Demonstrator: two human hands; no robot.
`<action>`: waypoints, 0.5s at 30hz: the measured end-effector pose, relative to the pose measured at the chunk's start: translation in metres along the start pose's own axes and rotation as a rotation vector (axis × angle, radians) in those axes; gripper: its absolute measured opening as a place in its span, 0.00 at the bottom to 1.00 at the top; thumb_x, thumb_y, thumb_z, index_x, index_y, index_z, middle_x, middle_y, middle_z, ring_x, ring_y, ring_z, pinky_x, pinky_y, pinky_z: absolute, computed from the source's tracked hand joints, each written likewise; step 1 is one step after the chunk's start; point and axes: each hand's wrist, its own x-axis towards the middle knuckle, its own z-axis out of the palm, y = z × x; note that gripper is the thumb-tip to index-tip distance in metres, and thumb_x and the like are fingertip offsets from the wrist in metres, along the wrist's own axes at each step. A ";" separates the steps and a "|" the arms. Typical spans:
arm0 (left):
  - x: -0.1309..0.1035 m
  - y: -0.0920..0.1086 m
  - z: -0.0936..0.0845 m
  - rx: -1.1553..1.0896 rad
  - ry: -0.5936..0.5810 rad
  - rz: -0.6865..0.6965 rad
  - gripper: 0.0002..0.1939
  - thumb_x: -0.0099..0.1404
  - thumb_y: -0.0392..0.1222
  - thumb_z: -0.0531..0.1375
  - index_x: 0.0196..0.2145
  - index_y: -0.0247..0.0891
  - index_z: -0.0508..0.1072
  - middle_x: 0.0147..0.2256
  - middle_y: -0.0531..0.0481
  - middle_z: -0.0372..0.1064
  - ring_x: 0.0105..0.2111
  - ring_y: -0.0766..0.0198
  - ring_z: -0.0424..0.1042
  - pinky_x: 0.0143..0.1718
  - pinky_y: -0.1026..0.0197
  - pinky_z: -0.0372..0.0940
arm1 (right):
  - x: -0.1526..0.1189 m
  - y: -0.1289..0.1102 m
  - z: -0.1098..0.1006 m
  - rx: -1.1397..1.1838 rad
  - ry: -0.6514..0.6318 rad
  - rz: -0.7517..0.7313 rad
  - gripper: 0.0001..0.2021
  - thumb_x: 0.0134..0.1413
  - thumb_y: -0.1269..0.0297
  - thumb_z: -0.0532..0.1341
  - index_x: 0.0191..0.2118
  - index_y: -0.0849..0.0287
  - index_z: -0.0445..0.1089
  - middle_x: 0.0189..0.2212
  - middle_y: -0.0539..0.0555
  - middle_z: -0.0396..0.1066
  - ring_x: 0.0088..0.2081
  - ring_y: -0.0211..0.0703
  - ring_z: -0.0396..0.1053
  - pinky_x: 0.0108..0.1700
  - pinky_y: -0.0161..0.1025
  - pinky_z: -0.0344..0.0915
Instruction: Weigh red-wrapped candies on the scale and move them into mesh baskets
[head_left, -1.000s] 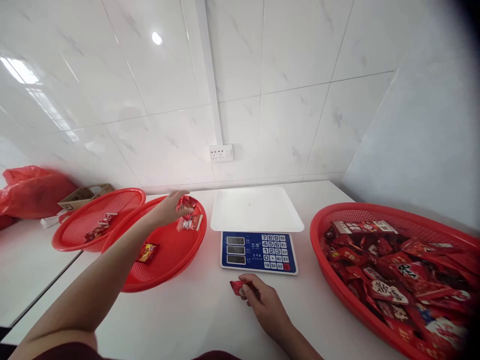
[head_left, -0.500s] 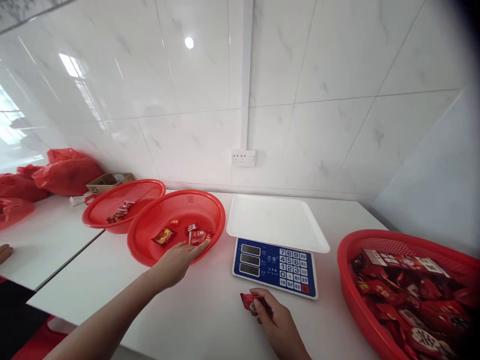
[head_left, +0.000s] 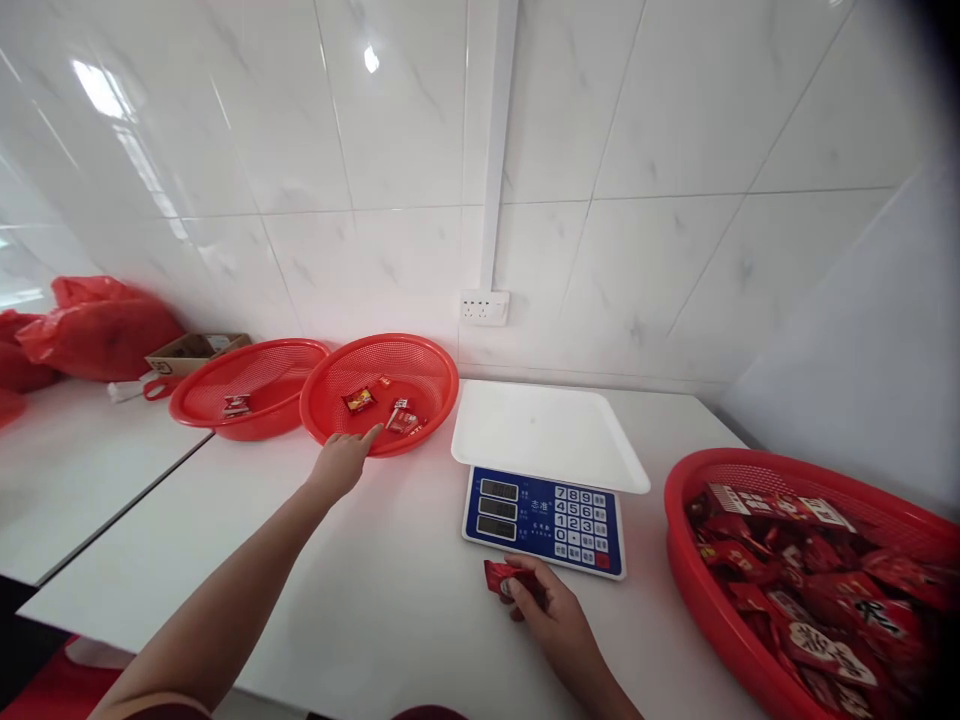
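Observation:
My left hand (head_left: pixel 343 468) is at the near rim of the middle red plastic basket (head_left: pixel 319 385), its fingers bent over the edge and its thumb pointing right along it. A few small wrapped snacks lie inside, among them a red and yellow packet (head_left: pixel 359 400) and a red packet (head_left: pixel 403 420). Between the thumb and fingers of my right hand (head_left: pixel 541 602) is a small red-wrapped snack (head_left: pixel 498 577), held just in front of the scale's keypad. The digital scale (head_left: pixel 541 520) has a blue panel and a bare white tray (head_left: pixel 547 430).
On the right stands a large red basket (head_left: pixel 686 560) full of red snack packets (head_left: pixel 832 590). Another red basket (head_left: pixel 195 395) with a few packets sits at left. Behind it are a cardboard box (head_left: pixel 169 362) and red plastic bags (head_left: pixel 105 330). A tiled wall (head_left: pixel 390 270) bounds the table.
The middle basket has shifted back toward the wall and a little right, with my left hand at its rim. My right hand still holds the red snack. The view has turned slightly.

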 end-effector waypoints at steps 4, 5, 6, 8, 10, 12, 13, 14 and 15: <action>0.000 0.010 -0.001 -0.017 0.014 -0.009 0.33 0.60 0.24 0.43 0.63 0.32 0.53 0.34 0.40 0.73 0.36 0.53 0.72 0.43 0.52 0.61 | -0.002 -0.005 0.001 0.060 0.032 0.005 0.23 0.44 0.48 0.65 0.43 0.59 0.71 0.31 0.55 0.74 0.30 0.45 0.71 0.31 0.42 0.70; -0.001 0.013 -0.003 -0.025 0.022 -0.013 0.31 0.61 0.26 0.43 0.63 0.30 0.53 0.34 0.40 0.73 0.36 0.52 0.72 0.42 0.52 0.61 | -0.001 -0.007 -0.001 0.067 0.028 0.009 0.24 0.44 0.48 0.65 0.44 0.59 0.71 0.30 0.55 0.74 0.29 0.44 0.71 0.31 0.42 0.70; -0.002 0.017 -0.005 -0.035 0.032 -0.020 0.30 0.63 0.28 0.44 0.63 0.30 0.53 0.35 0.40 0.73 0.37 0.51 0.72 0.42 0.52 0.61 | 0.001 -0.010 -0.005 0.071 0.025 0.009 0.25 0.44 0.48 0.65 0.46 0.59 0.69 0.29 0.54 0.73 0.29 0.44 0.71 0.30 0.42 0.70; -0.005 0.024 -0.010 -0.065 0.060 -0.042 0.28 0.65 0.33 0.45 0.63 0.30 0.53 0.37 0.39 0.73 0.39 0.50 0.72 0.43 0.52 0.61 | 0.008 -0.020 -0.014 0.081 0.042 -0.011 0.27 0.44 0.48 0.65 0.49 0.58 0.67 0.28 0.52 0.72 0.27 0.43 0.70 0.29 0.41 0.70; -0.009 0.030 -0.014 -0.108 0.101 -0.057 0.28 0.66 0.38 0.48 0.63 0.32 0.53 0.42 0.39 0.73 0.42 0.50 0.71 0.44 0.52 0.61 | 0.019 -0.035 -0.024 0.090 0.105 -0.052 0.29 0.44 0.47 0.65 0.51 0.58 0.65 0.28 0.52 0.72 0.27 0.42 0.70 0.29 0.41 0.70; -0.012 0.034 -0.016 -0.147 0.142 -0.053 0.28 0.67 0.44 0.49 0.63 0.35 0.54 0.46 0.40 0.72 0.44 0.50 0.70 0.45 0.52 0.60 | 0.033 -0.056 -0.033 0.093 0.174 -0.100 0.32 0.44 0.47 0.65 0.53 0.57 0.63 0.32 0.53 0.73 0.30 0.43 0.71 0.32 0.42 0.71; -0.013 0.035 -0.015 -0.158 0.154 -0.051 0.27 0.67 0.46 0.48 0.62 0.35 0.55 0.46 0.40 0.72 0.45 0.50 0.70 0.46 0.52 0.60 | 0.040 -0.067 -0.036 0.094 0.190 -0.125 0.33 0.45 0.47 0.65 0.56 0.56 0.61 0.36 0.55 0.73 0.32 0.45 0.72 0.36 0.44 0.72; -0.014 0.036 -0.014 -0.163 0.159 -0.050 0.26 0.68 0.47 0.47 0.61 0.36 0.57 0.44 0.41 0.73 0.44 0.50 0.70 0.45 0.52 0.59 | 0.047 -0.077 -0.039 0.097 0.190 -0.154 0.36 0.46 0.47 0.65 0.59 0.54 0.57 0.44 0.57 0.71 0.37 0.46 0.73 0.40 0.45 0.72; -0.014 0.036 -0.013 -0.163 0.157 -0.052 0.25 0.68 0.47 0.47 0.60 0.36 0.60 0.42 0.41 0.74 0.43 0.50 0.70 0.45 0.52 0.59 | 0.054 -0.086 -0.041 0.087 0.181 -0.179 0.38 0.47 0.48 0.64 0.62 0.51 0.51 0.53 0.60 0.66 0.42 0.47 0.73 0.45 0.46 0.71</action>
